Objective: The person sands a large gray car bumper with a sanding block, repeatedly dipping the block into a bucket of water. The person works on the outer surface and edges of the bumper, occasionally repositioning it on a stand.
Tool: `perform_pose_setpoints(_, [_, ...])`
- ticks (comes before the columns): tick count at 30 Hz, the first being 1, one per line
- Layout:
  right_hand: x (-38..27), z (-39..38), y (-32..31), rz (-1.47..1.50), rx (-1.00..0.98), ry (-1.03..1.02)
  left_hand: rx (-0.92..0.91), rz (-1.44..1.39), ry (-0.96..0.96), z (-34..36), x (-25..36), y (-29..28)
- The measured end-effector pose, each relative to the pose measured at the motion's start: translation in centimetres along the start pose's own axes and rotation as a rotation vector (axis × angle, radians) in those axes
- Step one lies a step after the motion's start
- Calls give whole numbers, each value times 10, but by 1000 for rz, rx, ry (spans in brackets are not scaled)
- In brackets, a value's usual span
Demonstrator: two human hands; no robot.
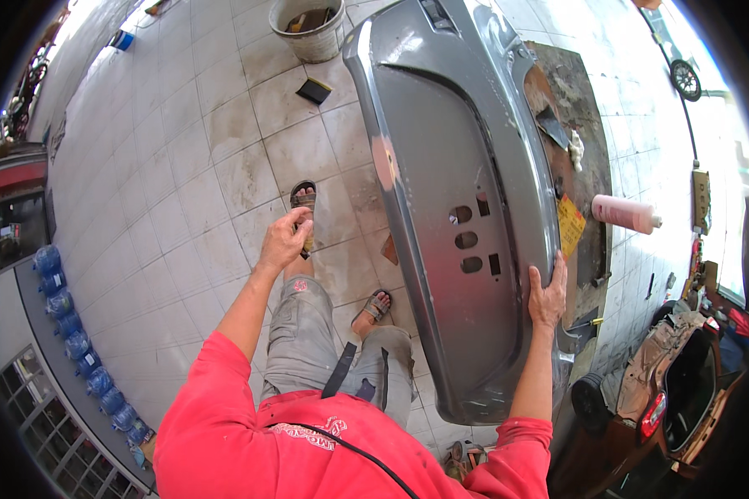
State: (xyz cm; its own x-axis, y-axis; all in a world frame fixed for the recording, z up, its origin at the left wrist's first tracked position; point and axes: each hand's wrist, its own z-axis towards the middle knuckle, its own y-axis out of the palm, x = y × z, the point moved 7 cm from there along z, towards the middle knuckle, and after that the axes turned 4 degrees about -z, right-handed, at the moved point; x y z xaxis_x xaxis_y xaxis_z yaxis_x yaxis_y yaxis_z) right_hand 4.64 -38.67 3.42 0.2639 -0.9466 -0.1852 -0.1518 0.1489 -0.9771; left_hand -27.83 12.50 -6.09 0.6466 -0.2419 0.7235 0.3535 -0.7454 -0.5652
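Note:
A grey car trunk lid (433, 141) with several cut-outs stands in front of me and to my right, lying on a support. Its paint is scuffed, with a pale pinkish patch on the left edge and a reddish sheen low down. My right hand (547, 301) rests on its right edge, fingers stretched out and thumb apart. Away from the panel, my left hand (285, 239) hangs above my left leg with its fingers curled together. Whatever those fingers hold, if anything, I cannot make out against the sandal (303, 196) behind them.
A stained board (587, 108) sits beyond the panel, with a yellow sheet (570, 224) and a pink bottle (624, 214) near it. On the tiled floor are a bucket (318, 41) and a black pad (314, 91). Blue water jugs (76, 343) line the left; a brown car (641, 416) stands right.

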Motion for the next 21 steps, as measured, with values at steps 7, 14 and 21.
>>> perform_pose_setpoints(7, [16,17,17,46,-2,310,-310,431,80,221,-137,31])
perform_pose_setpoints(14, [104,-13,1,505,98,570,-389,715,237,484,-206,67])
perform_pose_setpoints(21, [121,-22,-72,-237,-39,543,-240,752,334,655,-248,126])
